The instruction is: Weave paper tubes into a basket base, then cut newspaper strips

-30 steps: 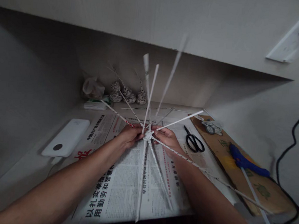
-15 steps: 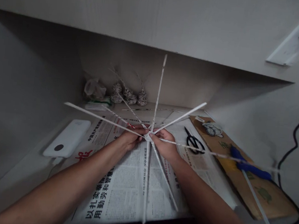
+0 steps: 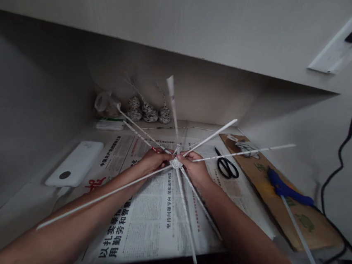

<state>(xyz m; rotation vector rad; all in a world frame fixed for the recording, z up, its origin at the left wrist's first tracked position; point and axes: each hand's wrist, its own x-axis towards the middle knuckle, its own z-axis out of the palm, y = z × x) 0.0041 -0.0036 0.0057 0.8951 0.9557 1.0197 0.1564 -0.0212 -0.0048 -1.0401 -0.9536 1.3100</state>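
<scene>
Between my hands is a small round woven paper piece (image 3: 176, 163), with several thin rolled-paper sticks spreading out from it like spokes. My left hand (image 3: 157, 159) pinches its left edge, the thumb on top. My right hand (image 3: 193, 165) grips the opposite edge, thumb and fingers close to the centre. One white spoke (image 3: 104, 197) runs down over my left forearm. Another spoke (image 3: 173, 102) points up and away, its wider end toward me. The fingers under the woven piece are partly hidden.
Newspaper (image 3: 142, 228) covers the tabletop. Black scissors (image 3: 228, 167) lie at the right, by a cardboard sheet (image 3: 284, 204) with a blue glue gun (image 3: 285, 188). A white power bank (image 3: 75, 164) is at the left. Several woven paper shapes (image 3: 149, 113) stand at the back under an overhanging panel (image 3: 174, 20).
The woven piece has turned and tilted in my hands, so its spokes point in new directions. The left spoke has swung down over my forearm, and the right one has swung up.
</scene>
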